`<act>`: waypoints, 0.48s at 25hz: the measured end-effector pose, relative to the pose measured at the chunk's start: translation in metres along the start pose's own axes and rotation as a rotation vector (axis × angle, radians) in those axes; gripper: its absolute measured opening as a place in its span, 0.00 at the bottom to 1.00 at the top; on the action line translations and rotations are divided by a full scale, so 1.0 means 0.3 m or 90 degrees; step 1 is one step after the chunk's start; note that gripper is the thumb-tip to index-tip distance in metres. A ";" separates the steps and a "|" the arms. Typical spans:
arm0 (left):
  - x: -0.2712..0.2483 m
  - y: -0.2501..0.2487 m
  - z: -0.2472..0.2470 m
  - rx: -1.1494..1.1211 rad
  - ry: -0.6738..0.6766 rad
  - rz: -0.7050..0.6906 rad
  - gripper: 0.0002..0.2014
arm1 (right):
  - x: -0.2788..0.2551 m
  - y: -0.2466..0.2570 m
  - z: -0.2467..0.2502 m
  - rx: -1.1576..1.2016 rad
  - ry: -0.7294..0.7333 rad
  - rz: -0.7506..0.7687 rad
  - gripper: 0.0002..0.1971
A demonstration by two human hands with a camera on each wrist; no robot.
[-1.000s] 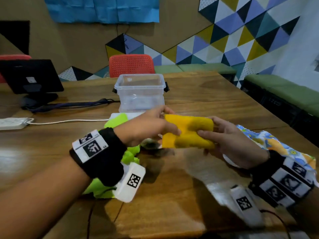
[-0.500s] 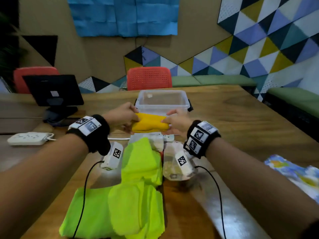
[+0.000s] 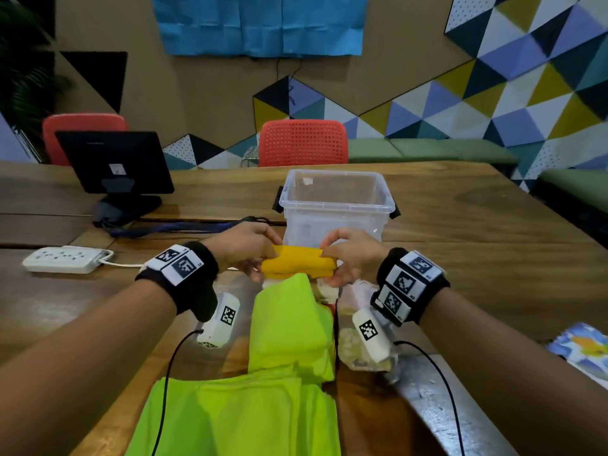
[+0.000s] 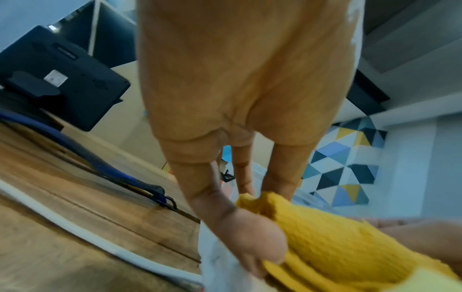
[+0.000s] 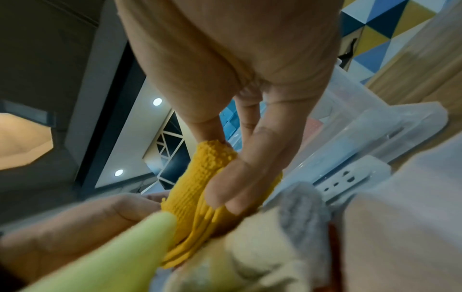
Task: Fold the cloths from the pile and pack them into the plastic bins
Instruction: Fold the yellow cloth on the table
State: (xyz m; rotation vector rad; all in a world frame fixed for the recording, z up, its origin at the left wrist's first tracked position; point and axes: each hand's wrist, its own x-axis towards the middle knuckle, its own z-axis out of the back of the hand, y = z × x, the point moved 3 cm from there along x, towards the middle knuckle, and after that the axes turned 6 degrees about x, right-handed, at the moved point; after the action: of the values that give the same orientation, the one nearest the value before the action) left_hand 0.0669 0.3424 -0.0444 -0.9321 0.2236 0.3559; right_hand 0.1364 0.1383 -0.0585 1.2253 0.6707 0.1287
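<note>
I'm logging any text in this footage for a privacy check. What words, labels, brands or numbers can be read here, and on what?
No text can be read.
Monitor: white sticker on its back, print too small to read.
Plastic bin: small label on its far wall, blurred.
Wristbands on the left hand and right hand: black-and-white square marker codes; tiny characters at their corners, unreadable.

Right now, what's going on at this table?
A person is packing folded cloths. Both hands hold a folded yellow cloth: the left hand grips one end, the right hand pinches the other. It is in the air just short of the clear bin, not yet inside. The bin looks empty from the head view. Lime green cloths lie on the table nearer the person, with a patterned cloth at the right edge.
</note>
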 end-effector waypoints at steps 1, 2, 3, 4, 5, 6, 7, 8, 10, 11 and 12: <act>0.001 0.003 -0.006 0.044 0.000 -0.009 0.12 | -0.002 -0.010 0.004 -0.087 -0.012 0.014 0.05; 0.003 0.003 -0.011 0.111 -0.011 -0.031 0.11 | 0.002 -0.015 0.008 -0.189 -0.029 0.049 0.06; 0.005 0.002 -0.014 0.181 -0.037 -0.069 0.12 | 0.006 -0.016 0.006 -0.280 -0.048 0.102 0.07; 0.001 -0.003 -0.016 0.238 -0.067 -0.119 0.14 | 0.010 -0.015 0.002 -0.348 -0.065 0.160 0.09; -0.005 -0.008 -0.017 0.270 -0.086 -0.163 0.17 | 0.007 -0.012 -0.002 -0.400 -0.072 0.206 0.09; -0.010 -0.010 -0.018 0.282 -0.084 -0.192 0.19 | 0.004 -0.010 -0.005 -0.446 -0.069 0.238 0.09; -0.015 -0.009 -0.017 0.280 -0.062 -0.202 0.18 | 0.000 -0.008 -0.007 -0.487 -0.056 0.249 0.10; -0.024 -0.006 -0.015 0.271 -0.030 -0.195 0.18 | 0.001 -0.011 -0.007 -0.515 -0.041 0.242 0.11; -0.035 0.002 -0.018 0.259 0.013 -0.174 0.18 | -0.002 -0.021 -0.001 -0.533 -0.014 0.214 0.14; -0.037 0.003 -0.023 0.272 0.022 -0.170 0.19 | -0.006 -0.026 -0.001 -0.552 -0.006 0.211 0.16; -0.038 0.002 -0.031 0.299 0.026 -0.168 0.19 | -0.011 -0.029 -0.002 -0.580 -0.002 0.213 0.17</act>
State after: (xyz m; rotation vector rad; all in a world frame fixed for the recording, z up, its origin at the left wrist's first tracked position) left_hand 0.0559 0.3330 -0.0465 -0.4951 0.2065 0.0336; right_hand 0.1312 0.1343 -0.0653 0.4404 0.3198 0.6365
